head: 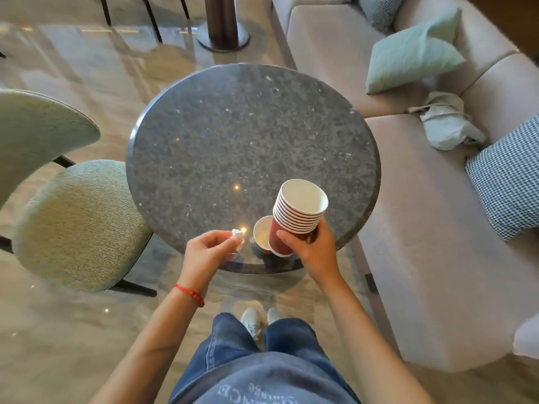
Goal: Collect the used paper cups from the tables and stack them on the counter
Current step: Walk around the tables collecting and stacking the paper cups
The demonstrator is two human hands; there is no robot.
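While your right hand [313,249] is wrapping its fingers around a nested stack of red paper cups [297,217], your left hand [208,252] is pinching a small crumpled white wad of paper [237,234] between thumb and fingertips. The stack is tilting toward you over the near edge of the round table [250,141], whose polished top is showing as dark speckled stone. About ten white rolled rims are showing in the stack, though the lowest ones are hard to separate. One more single cup [263,233] is standing on the table just beside the stack, partly hidden behind it, its pale inside facing up. Your hands are hovering apart. One chair [75,217] in nubby green fabric is sitting at the left; three cushions are lying on the beige sofa [423,228].
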